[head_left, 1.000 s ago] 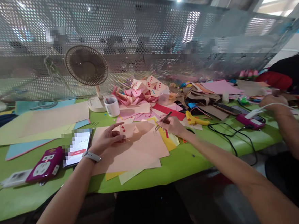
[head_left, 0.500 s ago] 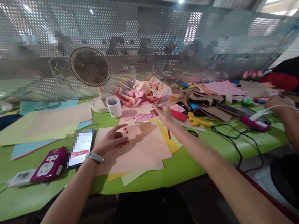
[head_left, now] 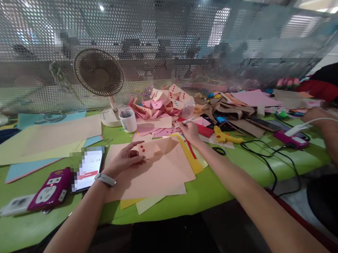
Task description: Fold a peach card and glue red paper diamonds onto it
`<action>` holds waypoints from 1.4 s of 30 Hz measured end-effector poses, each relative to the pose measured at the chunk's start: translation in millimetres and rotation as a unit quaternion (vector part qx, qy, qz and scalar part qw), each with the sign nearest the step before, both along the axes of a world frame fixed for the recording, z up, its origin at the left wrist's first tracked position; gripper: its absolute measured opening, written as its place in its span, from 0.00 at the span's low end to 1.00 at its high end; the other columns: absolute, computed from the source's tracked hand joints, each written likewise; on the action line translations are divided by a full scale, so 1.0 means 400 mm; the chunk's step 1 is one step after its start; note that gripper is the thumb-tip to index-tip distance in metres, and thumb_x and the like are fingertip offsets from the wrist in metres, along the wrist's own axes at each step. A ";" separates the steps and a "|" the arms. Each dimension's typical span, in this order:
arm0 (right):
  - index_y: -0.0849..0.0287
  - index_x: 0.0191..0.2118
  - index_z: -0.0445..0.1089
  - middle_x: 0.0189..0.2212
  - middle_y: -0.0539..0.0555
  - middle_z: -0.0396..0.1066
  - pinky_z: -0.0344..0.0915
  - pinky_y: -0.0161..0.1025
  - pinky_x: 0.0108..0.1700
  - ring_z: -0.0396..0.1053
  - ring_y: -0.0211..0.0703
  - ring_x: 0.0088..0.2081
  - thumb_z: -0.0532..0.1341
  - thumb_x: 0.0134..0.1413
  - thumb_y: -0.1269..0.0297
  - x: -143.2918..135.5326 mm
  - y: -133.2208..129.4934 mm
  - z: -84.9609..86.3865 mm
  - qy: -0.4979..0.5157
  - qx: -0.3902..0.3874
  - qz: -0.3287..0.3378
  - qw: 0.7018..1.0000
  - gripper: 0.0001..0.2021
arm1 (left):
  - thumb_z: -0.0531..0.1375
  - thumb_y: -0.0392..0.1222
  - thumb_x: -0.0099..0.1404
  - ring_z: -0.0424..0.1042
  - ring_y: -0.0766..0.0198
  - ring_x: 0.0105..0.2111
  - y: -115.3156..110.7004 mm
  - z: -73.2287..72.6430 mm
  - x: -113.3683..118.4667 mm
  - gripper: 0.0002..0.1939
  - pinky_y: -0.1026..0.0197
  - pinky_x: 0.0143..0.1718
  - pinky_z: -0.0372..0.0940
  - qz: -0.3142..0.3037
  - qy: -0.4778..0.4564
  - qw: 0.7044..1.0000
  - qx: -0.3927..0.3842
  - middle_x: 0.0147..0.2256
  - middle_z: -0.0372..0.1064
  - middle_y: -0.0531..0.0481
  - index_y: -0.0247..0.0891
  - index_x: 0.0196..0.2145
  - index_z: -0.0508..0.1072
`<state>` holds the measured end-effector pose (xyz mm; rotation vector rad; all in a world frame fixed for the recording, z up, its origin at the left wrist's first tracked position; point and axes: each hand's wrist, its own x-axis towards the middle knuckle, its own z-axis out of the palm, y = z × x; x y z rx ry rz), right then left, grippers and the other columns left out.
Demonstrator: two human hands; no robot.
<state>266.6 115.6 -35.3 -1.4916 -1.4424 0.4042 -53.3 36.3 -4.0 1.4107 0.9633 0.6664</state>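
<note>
My left hand (head_left: 128,158), with a pale watch on the wrist, rests on peach paper sheets (head_left: 155,177). Its index finger is stretched out and its thumb lies beside a small peach piece with red marks (head_left: 151,149). My right hand (head_left: 189,130) is closed around a thin white and silver pen-like tool (head_left: 188,121), near scattered pink papers and a red piece (head_left: 204,129). Yellow sheets (head_left: 195,164) stick out from under the peach stack. A heap of pink and peach cut papers with red dots (head_left: 167,102) lies behind my hands.
On the left are a phone (head_left: 88,168), a purple power strip (head_left: 50,190), a fan (head_left: 99,72) and a white cup (head_left: 128,121). To the right lie a yellow glue gun (head_left: 226,135), black cables (head_left: 265,154) and another person's arm (head_left: 329,138).
My right hand has shifted slightly right with the tool, which is now angled differently. My left hand stays at the small piece. The view has moved a little.
</note>
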 end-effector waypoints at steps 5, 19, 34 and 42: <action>0.61 0.32 0.76 0.25 0.57 0.78 0.70 0.35 0.33 0.78 0.48 0.32 0.57 0.58 0.45 -0.010 -0.020 0.015 -0.055 -0.004 0.000 0.998 0.23 | 0.68 0.46 0.56 0.75 0.62 0.34 -0.002 0.003 0.003 0.39 0.63 0.34 0.68 0.010 -0.003 1.000 -0.009 0.30 0.71 0.52 0.44 0.62 0.58; 0.62 0.32 0.77 0.27 0.58 0.78 0.67 0.36 0.35 0.77 0.49 0.33 0.58 0.61 0.55 -0.018 -0.040 0.035 -0.116 -0.009 -0.003 0.993 0.16 | 0.69 0.47 0.55 0.75 0.61 0.35 -0.005 0.008 0.004 0.40 0.63 0.34 0.68 0.017 -0.001 1.000 -0.016 0.29 0.71 0.54 0.44 0.62 0.58; 0.61 0.31 0.76 0.26 0.57 0.78 0.71 0.34 0.33 0.78 0.46 0.31 0.57 0.58 0.45 -0.031 -0.039 0.033 -0.013 0.011 0.041 0.999 0.22 | 0.69 0.43 0.55 0.75 0.63 0.31 -0.021 0.019 0.004 0.39 0.63 0.33 0.68 -0.022 -0.018 0.999 -0.042 0.25 0.68 0.56 0.42 0.61 0.60; 0.65 0.32 0.75 0.27 0.58 0.78 0.71 0.35 0.29 0.76 0.43 0.26 0.65 0.46 0.42 -0.091 -0.091 0.068 0.155 -0.063 0.270 0.948 0.25 | 0.68 0.41 0.55 0.72 0.64 0.29 -0.032 0.020 0.002 0.37 0.56 0.39 0.70 -0.077 -0.020 0.995 -0.064 0.24 0.65 0.58 0.43 0.61 0.61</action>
